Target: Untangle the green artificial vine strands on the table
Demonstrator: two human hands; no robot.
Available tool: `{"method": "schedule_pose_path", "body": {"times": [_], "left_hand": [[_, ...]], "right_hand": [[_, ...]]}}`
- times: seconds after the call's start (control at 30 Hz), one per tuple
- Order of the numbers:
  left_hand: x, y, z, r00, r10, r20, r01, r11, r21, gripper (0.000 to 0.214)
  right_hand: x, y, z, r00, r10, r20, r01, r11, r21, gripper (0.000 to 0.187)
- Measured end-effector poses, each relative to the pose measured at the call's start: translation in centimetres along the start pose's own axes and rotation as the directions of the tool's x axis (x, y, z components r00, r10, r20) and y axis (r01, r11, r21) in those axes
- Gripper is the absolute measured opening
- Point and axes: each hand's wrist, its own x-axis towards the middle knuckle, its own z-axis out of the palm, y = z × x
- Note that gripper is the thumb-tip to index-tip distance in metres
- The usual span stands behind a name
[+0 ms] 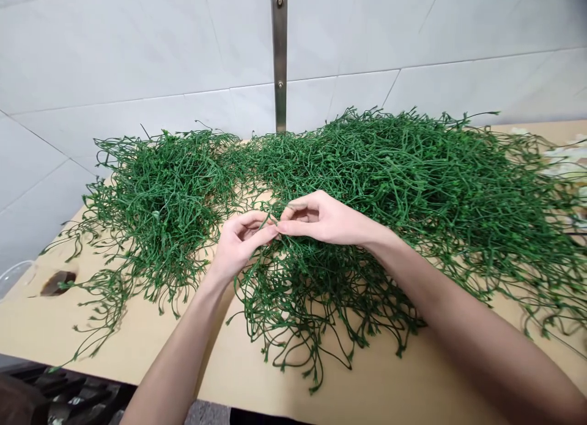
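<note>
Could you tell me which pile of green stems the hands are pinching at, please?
The middle clump, nearest the camera: the left hand and right hand pinch its topmost stems. The left pile and right pile lie aside.

No text, label, brand, number or sign can be read anywhere in the view.
</note>
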Motion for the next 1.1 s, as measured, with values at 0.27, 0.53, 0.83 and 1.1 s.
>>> {"method": "schedule_pose_path", "body": {"times": [0.27,0.53,0.83,1.1], "left_hand": [[0.1,0.4,0.3,0.999,0.001,-0.041,-0.001,1.000,0.012,0.022],[0.2,-0.4,0.3,0.996,-0.094,0.005,0.094,0.992,-0.079,0.033],[0.2,-0.2,0.3,0.998,-0.065,-0.025,0.070,0.946,0.316,0.031],[-0.2,-0.7,0.2,0.986,0.161,-0.033,-0.128,0.881,0.456,0.034]], "right_hand": [[0.1,-0.1,0.4,0.997,0.066,0.029,-0.067,0.996,0.052,0.015],[0.0,0.3,0.6,0.996,0.083,-0.031,-0.083,0.997,-0.006,0.008],[-0.3,-0.1,0.3,0.998,0.005,-0.067,-0.032,0.912,-0.409,0.020],[-0.8,-1.1,0.1,1.000,-0.020,-0.017,0.008,0.848,-0.530,0.027]]}}
